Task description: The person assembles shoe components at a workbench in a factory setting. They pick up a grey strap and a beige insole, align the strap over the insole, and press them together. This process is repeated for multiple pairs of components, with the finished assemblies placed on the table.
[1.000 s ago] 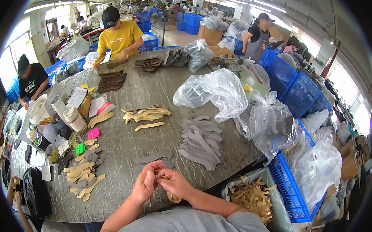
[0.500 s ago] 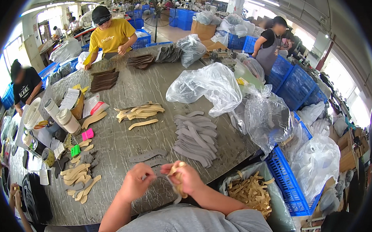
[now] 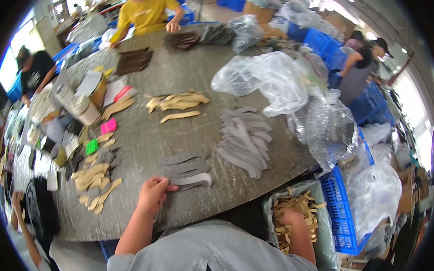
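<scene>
Near the table's front edge, my left hand [image 3: 152, 193] pinches one end of a curved grey strip [image 3: 198, 179], pale along its upper side. Just beyond it lie several more grey strips with small holes [image 3: 184, 164]. Over on the right, my right hand [image 3: 292, 217] reaches down into a lined bin [image 3: 325, 222] full of tan curved scraps [image 3: 285, 235]. Its fingers are blurred and partly hidden, so whether they hold a scrap does not show. A larger heap of plain grey strips [image 3: 243, 141] rests on the table between my hands and the plastic bags.
Tan strips [image 3: 177, 102] lie mid-table, and more tan pieces [image 3: 91, 178] at the left. Cups [image 3: 85, 108] and containers crowd the left side. Clear plastic bags [image 3: 272, 82] and a blue crate [image 3: 342, 213] stand right. A person in yellow [image 3: 147, 11] works across the table.
My right hand has gone from beside my left hand, where it held tan material, down into the bin. My left hand now holds the grey strip alone, lower over the table. The view has shifted.
</scene>
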